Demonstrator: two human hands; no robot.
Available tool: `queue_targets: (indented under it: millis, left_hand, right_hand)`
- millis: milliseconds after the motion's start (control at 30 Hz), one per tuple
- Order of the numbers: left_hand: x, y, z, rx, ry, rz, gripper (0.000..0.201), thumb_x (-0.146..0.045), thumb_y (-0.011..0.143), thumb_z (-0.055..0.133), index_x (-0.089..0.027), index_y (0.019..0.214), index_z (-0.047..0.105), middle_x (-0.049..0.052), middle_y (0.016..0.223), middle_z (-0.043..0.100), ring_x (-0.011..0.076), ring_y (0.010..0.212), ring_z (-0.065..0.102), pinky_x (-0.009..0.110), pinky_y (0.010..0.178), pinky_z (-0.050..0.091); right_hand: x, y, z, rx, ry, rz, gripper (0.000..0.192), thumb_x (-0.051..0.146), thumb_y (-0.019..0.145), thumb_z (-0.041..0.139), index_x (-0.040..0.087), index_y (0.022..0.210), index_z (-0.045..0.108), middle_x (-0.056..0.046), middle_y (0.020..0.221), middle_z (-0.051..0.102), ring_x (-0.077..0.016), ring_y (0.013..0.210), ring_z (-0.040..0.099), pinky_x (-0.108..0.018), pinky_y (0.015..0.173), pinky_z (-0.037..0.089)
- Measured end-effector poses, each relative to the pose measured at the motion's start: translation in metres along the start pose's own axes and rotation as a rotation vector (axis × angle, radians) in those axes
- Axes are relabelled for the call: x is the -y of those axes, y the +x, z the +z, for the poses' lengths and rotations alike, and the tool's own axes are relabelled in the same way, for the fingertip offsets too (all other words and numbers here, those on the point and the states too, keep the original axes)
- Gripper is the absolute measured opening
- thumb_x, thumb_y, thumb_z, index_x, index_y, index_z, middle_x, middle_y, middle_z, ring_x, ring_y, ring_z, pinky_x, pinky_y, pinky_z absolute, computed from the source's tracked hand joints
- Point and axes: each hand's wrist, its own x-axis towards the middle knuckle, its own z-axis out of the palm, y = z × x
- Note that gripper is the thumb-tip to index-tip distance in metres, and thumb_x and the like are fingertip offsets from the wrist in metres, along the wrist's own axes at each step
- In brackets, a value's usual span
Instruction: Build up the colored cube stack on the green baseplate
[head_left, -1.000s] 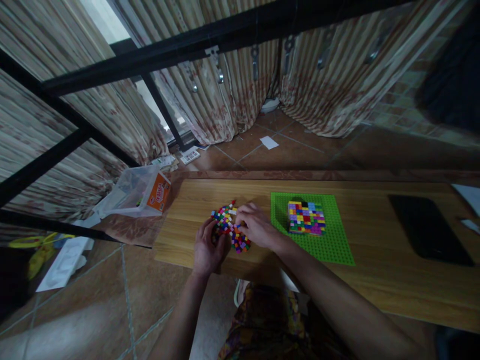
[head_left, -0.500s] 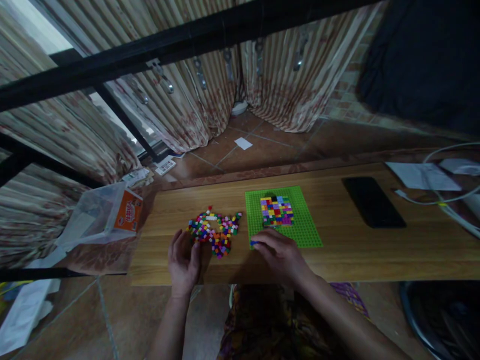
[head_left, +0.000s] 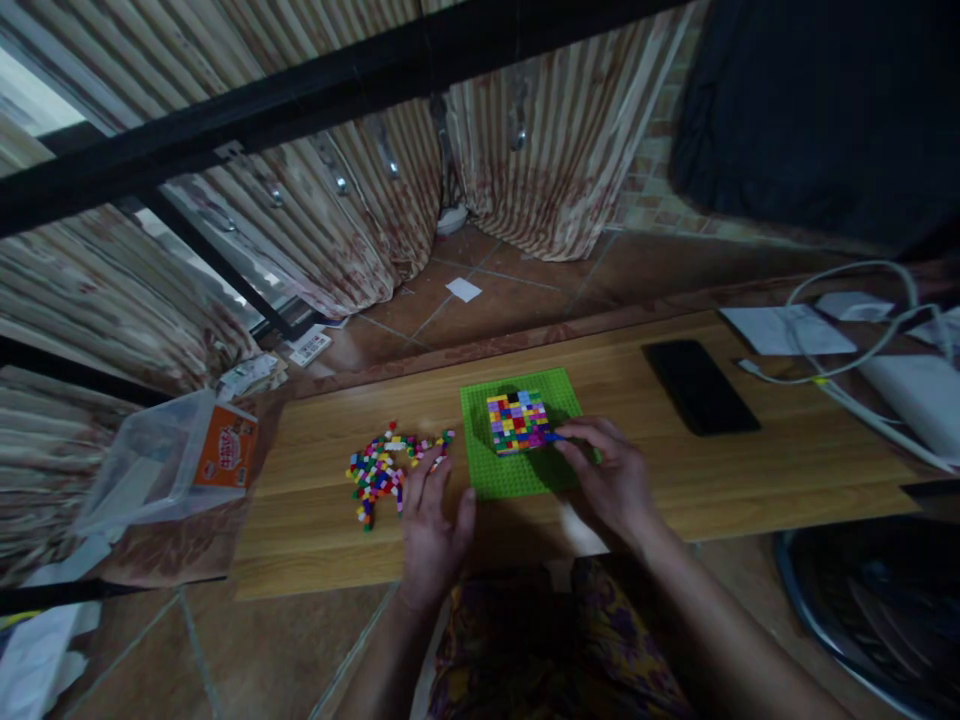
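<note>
- The right hand [head_left: 619,480] rests on the near right part of the flat green studded baseplate [head_left: 501,470], fingers drawn together at the tips around a small blue brick [head_left: 553,436] (only a sliver of it shows past the fingertips).
- That small blue brick sits right at the lower right corner of the square multicoloured block of stacked bricks [head_left: 517,421], touching it or just beside it; the picture is too dim to say which.
- The block of stacked bricks stands on the far half of the green baseplate, roughly centred across its width.
- The left hand [head_left: 431,525] lies palm down on the long wooden tabletop [head_left: 750,470], fingers loosely spread and holding nothing, its fingertips at the near right edge of the loose scatter of small coloured bricks [head_left: 386,466].
- The scatter of coloured bricks lies just to the left of the green baseplate, apart from it.
- A flat black phone [head_left: 699,386] lies on the tabletop well to the right of the baseplate.
- Further right are a sheet of white paper [head_left: 787,328] and a looping white cable [head_left: 847,360].
- Off the left end of the tabletop sits a clear plastic tub with an orange label [head_left: 176,462], tipped on its side.
</note>
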Motion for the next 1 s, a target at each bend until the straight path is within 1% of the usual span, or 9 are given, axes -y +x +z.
queue_targets:
  millis: [100, 200, 333, 433, 600, 800, 900, 1000]
  left_hand:
    - [-0.013, 0.003, 0.014, 0.080, -0.026, 0.006, 0.038, -0.025, 0.087, 0.059, -0.019, 0.125, 0.053, 0.014, 0.137, 0.052, 0.0259, 0.128, 0.049, 0.045, 0.106, 0.045]
    - [-0.019, 0.003, 0.024, 0.134, -0.046, 0.015, 0.041, -0.025, 0.087, 0.059, -0.020, 0.127, 0.052, 0.013, 0.138, 0.050, 0.0263, 0.130, 0.048, 0.046, 0.106, 0.045]
    - [-0.026, 0.007, 0.032, 0.174, -0.052, 0.032, 0.045, -0.023, 0.085, 0.059, -0.021, 0.130, 0.051, 0.013, 0.137, 0.051, 0.0276, 0.128, 0.049, 0.048, 0.105, 0.045]
    - [-0.030, 0.012, 0.035, 0.196, -0.051, 0.047, 0.048, -0.022, 0.085, 0.058, -0.022, 0.132, 0.050, 0.013, 0.137, 0.051, 0.0278, 0.127, 0.049, 0.048, 0.104, 0.046]
    - [-0.031, 0.015, 0.042, 0.210, -0.026, 0.091, 0.049, -0.022, 0.086, 0.057, -0.022, 0.134, 0.049, 0.013, 0.139, 0.049, 0.0276, 0.124, 0.051, 0.047, 0.102, 0.047]
    - [-0.026, 0.013, 0.051, 0.214, 0.060, 0.159, 0.054, -0.022, 0.086, 0.056, -0.025, 0.139, 0.047, 0.013, 0.147, 0.042, 0.0305, 0.124, 0.049, 0.050, 0.100, 0.046]
    - [-0.024, 0.012, 0.055, 0.202, 0.087, 0.189, 0.053, -0.020, 0.087, 0.053, -0.025, 0.139, 0.048, 0.014, 0.147, 0.043, 0.0307, 0.120, 0.052, 0.049, 0.098, 0.047]
    - [-0.024, 0.011, 0.057, 0.186, 0.134, 0.194, 0.051, -0.019, 0.088, 0.051, -0.027, 0.138, 0.049, 0.013, 0.146, 0.047, 0.0311, 0.117, 0.054, 0.050, 0.096, 0.047]
  right_hand:
    - [-0.002, 0.000, 0.003, 0.006, 0.001, -0.004, 0.015, 0.035, 0.088, 0.062, 0.027, 0.093, 0.073, -0.004, 0.097, 0.065, -0.0209, 0.095, 0.062, -0.038, 0.086, 0.050]
    - [-0.002, -0.002, 0.005, 0.014, -0.008, -0.027, 0.014, 0.033, 0.088, 0.062, 0.029, 0.094, 0.074, -0.004, 0.095, 0.063, -0.0203, 0.094, 0.061, -0.037, 0.084, 0.049]
    - [0.002, -0.002, 0.012, 0.041, -0.026, -0.088, 0.014, 0.029, 0.088, 0.063, 0.032, 0.095, 0.075, -0.003, 0.097, 0.063, -0.0199, 0.095, 0.059, -0.037, 0.085, 0.049]
    - [0.003, -0.001, 0.019, 0.036, -0.027, -0.107, 0.015, 0.026, 0.087, 0.065, 0.033, 0.094, 0.075, -0.003, 0.099, 0.062, -0.0204, 0.098, 0.057, -0.038, 0.086, 0.049]
    - [0.002, 0.002, 0.024, -0.005, -0.063, -0.120, 0.015, 0.025, 0.085, 0.067, 0.035, 0.091, 0.076, -0.003, 0.102, 0.060, -0.0214, 0.099, 0.054, -0.040, 0.086, 0.047]
    - [0.000, 0.005, 0.023, 0.007, -0.098, -0.129, 0.014, 0.026, 0.085, 0.067, 0.036, 0.088, 0.077, -0.003, 0.102, 0.060, -0.0215, 0.099, 0.053, -0.041, 0.086, 0.046]
    - [-0.002, 0.004, 0.023, 0.004, -0.132, -0.154, 0.013, 0.028, 0.087, 0.066, 0.036, 0.089, 0.076, -0.003, 0.105, 0.060, -0.0214, 0.100, 0.053, -0.041, 0.087, 0.045]
    - [-0.003, 0.002, 0.024, -0.002, -0.165, -0.175, 0.014, 0.028, 0.088, 0.064, 0.036, 0.090, 0.076, -0.003, 0.110, 0.061, -0.0215, 0.101, 0.052, -0.040, 0.087, 0.044]
